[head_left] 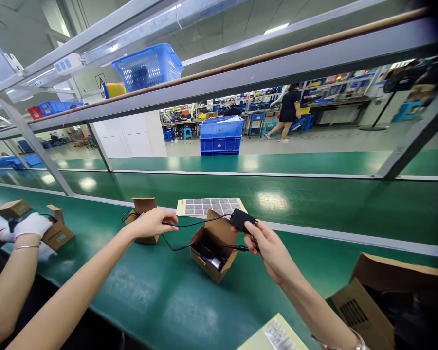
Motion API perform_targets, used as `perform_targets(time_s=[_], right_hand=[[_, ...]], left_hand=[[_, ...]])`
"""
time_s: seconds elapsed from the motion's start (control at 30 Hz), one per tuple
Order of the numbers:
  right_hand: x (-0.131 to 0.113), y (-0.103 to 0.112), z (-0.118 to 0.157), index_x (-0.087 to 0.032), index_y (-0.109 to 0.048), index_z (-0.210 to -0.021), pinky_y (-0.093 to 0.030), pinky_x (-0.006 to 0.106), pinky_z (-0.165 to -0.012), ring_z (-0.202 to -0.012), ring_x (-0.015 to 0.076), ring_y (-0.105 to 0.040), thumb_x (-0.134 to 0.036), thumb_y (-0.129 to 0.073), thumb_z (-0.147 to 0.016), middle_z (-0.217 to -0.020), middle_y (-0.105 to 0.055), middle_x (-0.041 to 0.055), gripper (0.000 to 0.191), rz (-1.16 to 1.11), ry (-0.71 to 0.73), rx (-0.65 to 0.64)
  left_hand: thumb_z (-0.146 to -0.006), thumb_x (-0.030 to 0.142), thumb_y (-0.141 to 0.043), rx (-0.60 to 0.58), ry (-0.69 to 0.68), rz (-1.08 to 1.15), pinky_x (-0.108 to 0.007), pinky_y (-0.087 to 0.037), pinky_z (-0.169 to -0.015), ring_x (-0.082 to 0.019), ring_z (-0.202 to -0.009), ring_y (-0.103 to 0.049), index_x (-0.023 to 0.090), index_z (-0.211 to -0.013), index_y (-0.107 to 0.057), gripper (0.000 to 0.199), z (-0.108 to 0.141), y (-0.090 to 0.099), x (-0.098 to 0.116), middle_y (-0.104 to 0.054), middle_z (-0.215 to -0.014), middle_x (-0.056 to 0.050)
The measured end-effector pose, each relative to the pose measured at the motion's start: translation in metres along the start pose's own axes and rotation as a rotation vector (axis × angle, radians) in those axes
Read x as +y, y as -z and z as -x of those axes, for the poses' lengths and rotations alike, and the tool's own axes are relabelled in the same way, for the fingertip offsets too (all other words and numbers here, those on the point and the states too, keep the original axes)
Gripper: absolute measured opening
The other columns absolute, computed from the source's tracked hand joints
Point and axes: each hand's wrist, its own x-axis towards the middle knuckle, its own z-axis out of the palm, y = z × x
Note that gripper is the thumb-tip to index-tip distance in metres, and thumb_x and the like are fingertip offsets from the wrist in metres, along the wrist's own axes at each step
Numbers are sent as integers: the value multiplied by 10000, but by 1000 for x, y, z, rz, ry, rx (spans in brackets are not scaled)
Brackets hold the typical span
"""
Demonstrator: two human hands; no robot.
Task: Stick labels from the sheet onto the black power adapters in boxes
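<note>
Right hand (264, 243) gripping a black, rectangular plastic block (242, 220); left hand (149, 223) pinching a thin black cable (197, 223).
The block juts from the right fingertips, near the raised flap of a small open brown cardboard box (205, 267) holding dark items and a silvery piece (215, 263).

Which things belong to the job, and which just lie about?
Seemingly in use:
black rectangular adapter, in right hand;
thin black cable, in left hand;
open brown cardboard box.

Seemingly lying about:
blue perforated plastic basket;
stacked blue plastic crates.
</note>
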Motion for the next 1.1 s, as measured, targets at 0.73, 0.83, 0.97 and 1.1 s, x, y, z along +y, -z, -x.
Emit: perform_targets(time_s=[0.73,0.83,0.97,1.1], right_hand=[[16,-26,-17,-206,-663,-1014,-492,395,-821,-918,263,-647,-519,-460,-912,-992,-723,72,387,535,48,-207],[18,-19,-9,-202,-659,-1047,-424,514,-925,-1031,345,-591,-470,-542,-859,-1034,-705,112,348,672,115,-104],[7,14,27,-248,-607,-1083,-422,513,-930,-1124,344,-545,-475,-479,-919,-1156,-644,112,308,834,213,70],[23,48,91,-305,-596,-1028,-528,397,-747,-932,255,-649,-450,-412,-988,-1015,-673,57,237,967,249,48]], left_hand=[[-772,323,-769,232,-160,85,-374,-484,-943,-248,-1099,-594,225,-1277,-498,582,-26,-80,47,-610,-1253,-98],[-831,278,-689,93,-275,-116,-370,-482,-932,-261,-1108,-590,197,-1203,-564,401,-42,-85,41,-643,-1207,-97],[-796,307,-691,28,-350,-417,-399,-470,-896,-306,-1068,-572,158,-1136,-606,381,-52,-91,43,-676,-1127,-117],[-807,410,-674,-1,-331,-600,-398,-447,-785,-318,-951,-560,163,-1044,-645,344,-55,-94,45,-697,-915,-118]])
